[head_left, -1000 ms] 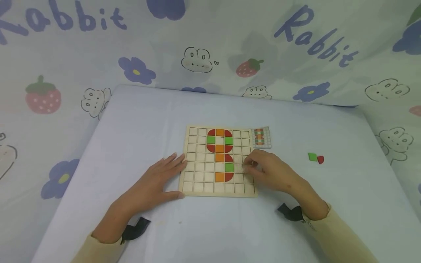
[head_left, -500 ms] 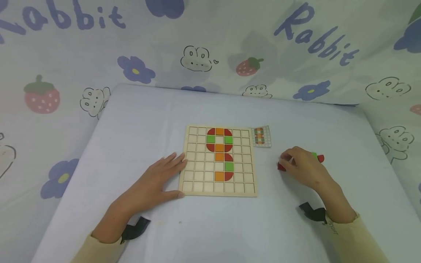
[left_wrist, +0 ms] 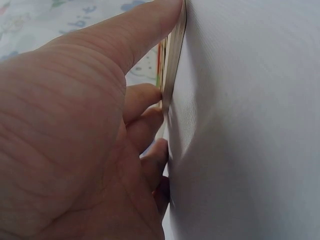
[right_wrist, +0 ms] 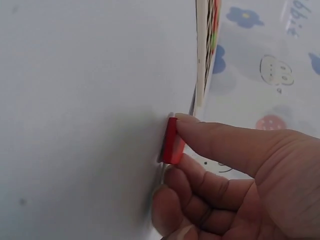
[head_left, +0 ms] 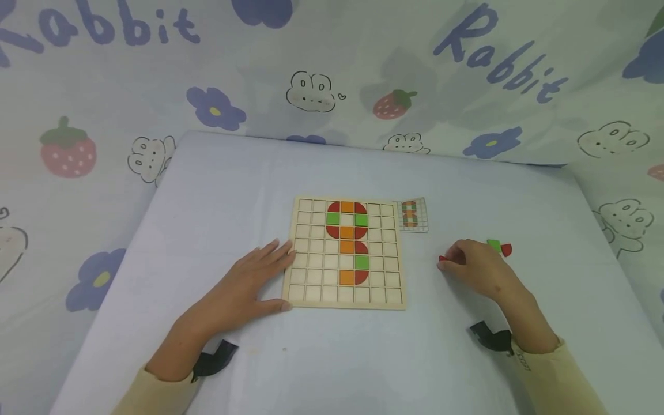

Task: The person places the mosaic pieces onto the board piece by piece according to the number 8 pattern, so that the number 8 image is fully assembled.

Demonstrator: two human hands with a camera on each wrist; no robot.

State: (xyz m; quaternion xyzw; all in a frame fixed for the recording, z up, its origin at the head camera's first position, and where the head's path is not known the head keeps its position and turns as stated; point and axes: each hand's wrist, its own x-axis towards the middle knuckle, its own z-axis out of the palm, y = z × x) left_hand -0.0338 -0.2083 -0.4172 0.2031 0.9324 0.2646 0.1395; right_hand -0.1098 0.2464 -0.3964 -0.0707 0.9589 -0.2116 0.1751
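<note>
A wooden grid board (head_left: 316,294) lies on the table, with red, orange and green tiles set in some of its squares. My left hand (head_left: 241,288) rests against the board's left edge, fingers spread and fingertips touching the rim. To the right of the board, my right hand (head_left: 474,268) pinches a small red tile (right_wrist: 172,142) between thumb and fingers, down at the table surface. Most of that tile is hidden by the fingers in the head view. Just beyond the right hand lie a green square tile (head_left: 493,246) and a red quarter-round tile (head_left: 506,249).
A small pattern card (head_left: 413,215) lies at the board's upper right corner. Behind the white table (head_left: 233,178) hangs a cloth (head_left: 353,57) printed with rabbits, flowers and strawberries. A black strap (head_left: 490,337) hangs from the right wrist, another strap (head_left: 215,360) from the left.
My right hand has moved right, from the board's right edge to the red tile on the table, and now pinches it. The left hand has stayed in place.
</note>
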